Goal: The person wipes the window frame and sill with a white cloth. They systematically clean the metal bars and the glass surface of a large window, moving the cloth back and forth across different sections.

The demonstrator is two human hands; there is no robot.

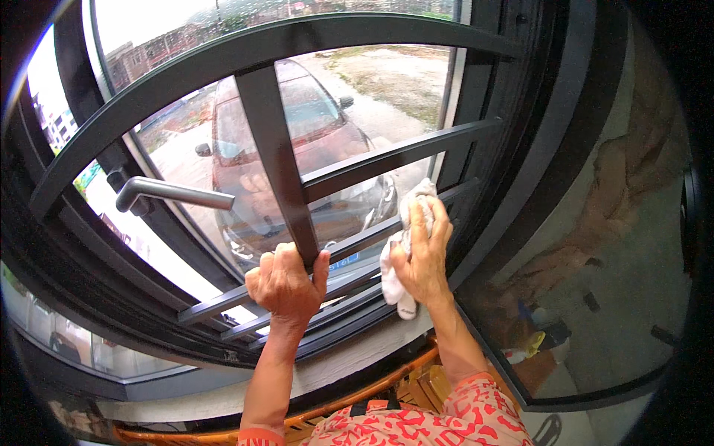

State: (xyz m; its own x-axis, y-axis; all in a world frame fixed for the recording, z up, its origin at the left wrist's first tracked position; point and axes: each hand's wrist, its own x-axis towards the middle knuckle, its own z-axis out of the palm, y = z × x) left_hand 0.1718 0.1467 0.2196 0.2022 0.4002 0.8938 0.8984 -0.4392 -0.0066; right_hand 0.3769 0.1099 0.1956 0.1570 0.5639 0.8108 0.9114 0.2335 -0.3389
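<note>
Hidden beneath the fingers of the right hand [425, 256]: the middle of a white cloth [390, 276], with only its upper tip and lower folds in view. Covered by the left hand [286, 286]: the foot of the dark upright bar [281, 156], clenched tightly in the fist. Partly blocked by the bars: a reddish car [327, 141] outside. Blurred by reflections: the dark glass panel [625, 275] at right. Soft, crumpled and elongated, with a rounded, drooping lower end. Grasped at the lower crossbars [364, 239], right of the upright bar.
</note>
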